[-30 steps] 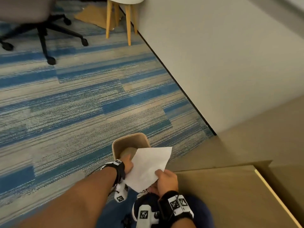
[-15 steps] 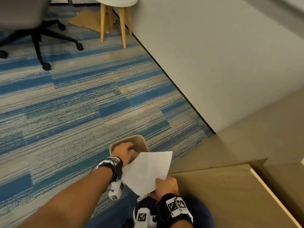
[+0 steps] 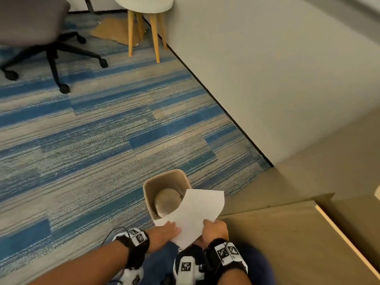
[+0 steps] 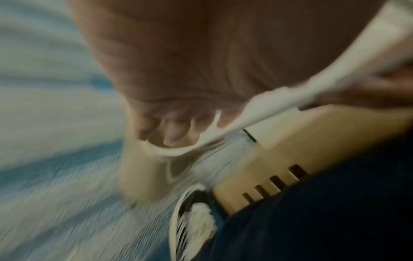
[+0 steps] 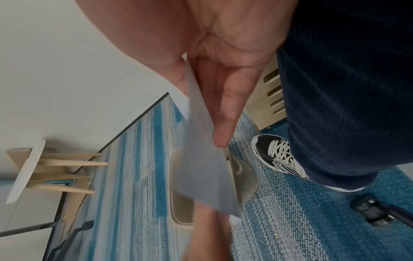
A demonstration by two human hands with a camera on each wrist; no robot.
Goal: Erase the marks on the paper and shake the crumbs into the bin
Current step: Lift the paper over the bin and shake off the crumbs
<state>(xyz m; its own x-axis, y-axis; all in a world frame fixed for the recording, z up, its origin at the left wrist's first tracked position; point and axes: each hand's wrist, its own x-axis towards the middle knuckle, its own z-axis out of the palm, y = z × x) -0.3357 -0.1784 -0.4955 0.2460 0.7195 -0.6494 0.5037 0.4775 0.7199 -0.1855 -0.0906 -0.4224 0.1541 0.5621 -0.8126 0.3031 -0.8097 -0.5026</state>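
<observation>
A white sheet of paper (image 3: 195,212) hangs tilted over the right side of an open beige bin (image 3: 164,178) on the carpet. My right hand (image 3: 207,223) pinches the sheet's near right corner between thumb and fingers; the right wrist view shows this grip on the paper (image 5: 205,167) above the bin (image 5: 178,203). My left hand (image 3: 172,230) lies against the sheet's near left edge, its fingers touching it without a clear grip. The left wrist view is blurred, with the paper (image 4: 290,98) crossing beside loosely curled fingers (image 4: 170,136). Something round and grey sits inside the bin.
A wooden desk (image 3: 287,243) is at my right, and a grey wall (image 3: 267,79) runs behind it. A black office chair (image 3: 41,38) and a wooden-legged stool (image 3: 144,17) stand far back on striped blue carpet. My shoe (image 5: 279,155) is beside the bin.
My left hand has drawn back from over the bin's mouth to the paper's near edge. The right hand keeps its grip, and the sheet stays over the bin.
</observation>
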